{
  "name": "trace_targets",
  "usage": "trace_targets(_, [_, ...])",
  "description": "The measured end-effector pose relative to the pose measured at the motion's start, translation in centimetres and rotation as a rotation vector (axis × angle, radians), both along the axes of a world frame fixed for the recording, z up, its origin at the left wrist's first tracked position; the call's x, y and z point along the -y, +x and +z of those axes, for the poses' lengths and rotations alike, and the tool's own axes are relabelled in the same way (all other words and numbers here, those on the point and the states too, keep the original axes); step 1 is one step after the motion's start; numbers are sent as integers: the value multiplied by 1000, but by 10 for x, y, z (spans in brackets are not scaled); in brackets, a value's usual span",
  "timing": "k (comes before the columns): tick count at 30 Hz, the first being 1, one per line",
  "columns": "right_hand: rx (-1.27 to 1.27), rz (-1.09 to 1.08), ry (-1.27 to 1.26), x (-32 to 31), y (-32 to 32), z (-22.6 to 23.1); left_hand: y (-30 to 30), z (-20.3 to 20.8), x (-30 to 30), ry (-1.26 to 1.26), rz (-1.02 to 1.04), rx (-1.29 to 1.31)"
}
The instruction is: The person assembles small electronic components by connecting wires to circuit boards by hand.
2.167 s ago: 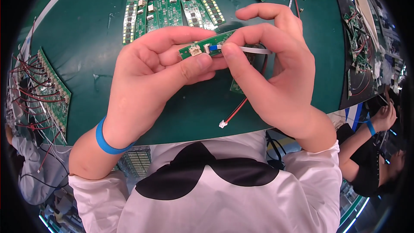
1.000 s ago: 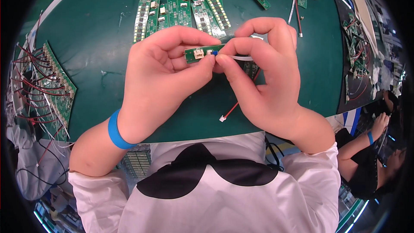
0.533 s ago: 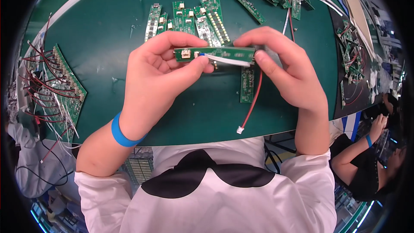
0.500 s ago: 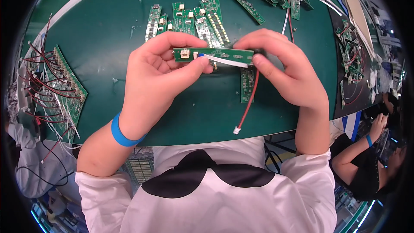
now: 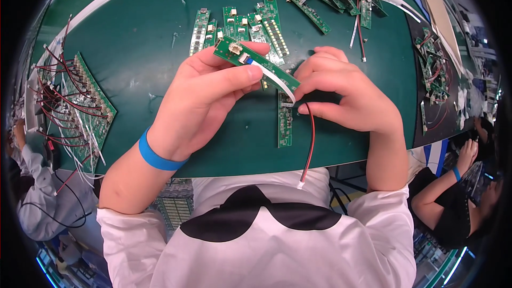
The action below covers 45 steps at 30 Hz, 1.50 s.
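My left hand pinches a narrow green circuit board, its thumb pressing on a white ribbon cable with a blue end in a small connector. The board tilts down to the right. My right hand is at its lower end, fingers curled, thumb and forefinger close together; what lies between their tips is hidden. The ribbon bends there to a second narrow board below. A red-and-black wire pair hangs past my right thumb, with a white plug at its end.
Several loose board strips lie beyond my hands on the green table. Wired boards are heaped at the far right. On the left is a row of boards with many wires. More boards lie on a dark surface at right, near another person's arm.
The held board has tilted, its right end dropping. My right hand has shifted lower, and the second board and the wire's plug have moved nearer to me.
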State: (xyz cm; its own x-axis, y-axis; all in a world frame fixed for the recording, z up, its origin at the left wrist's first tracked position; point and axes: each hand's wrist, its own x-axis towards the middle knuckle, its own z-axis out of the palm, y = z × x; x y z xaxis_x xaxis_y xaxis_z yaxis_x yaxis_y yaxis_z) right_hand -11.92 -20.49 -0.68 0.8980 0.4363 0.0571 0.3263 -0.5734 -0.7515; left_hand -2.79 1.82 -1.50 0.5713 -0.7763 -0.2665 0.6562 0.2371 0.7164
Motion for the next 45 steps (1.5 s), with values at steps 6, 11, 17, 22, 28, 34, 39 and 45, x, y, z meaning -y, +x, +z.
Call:
trace_targets(6, [146,-58,32,2,4,3,-2,-1,1,135,136,305])
trace_targets(11, [34,-167,413,-9,5,-3,-4,-7,6,128,295,604])
trace_targets(17, [182,-69,73,-18,4,-6,-2,-10,9,193,330,684])
trace_targets(22, [337,-221,2,-23,2,-4,-2,-13,11,183,377,804])
trace_targets(28, [456,-35,13,-38,-6,2,-1,-18,6,255,238,893])
trace_targets(34, [347,-223,393,-27,-3,1,-6,-15,11,292,213,977])
trace_targets(39, [-234,-398,877,-21,-4,-1,-5,-19,13,274,201,1117])
trace_targets(45, [-119,-342,894,-26,-7,-4,-17,0,9,309,-13,788])
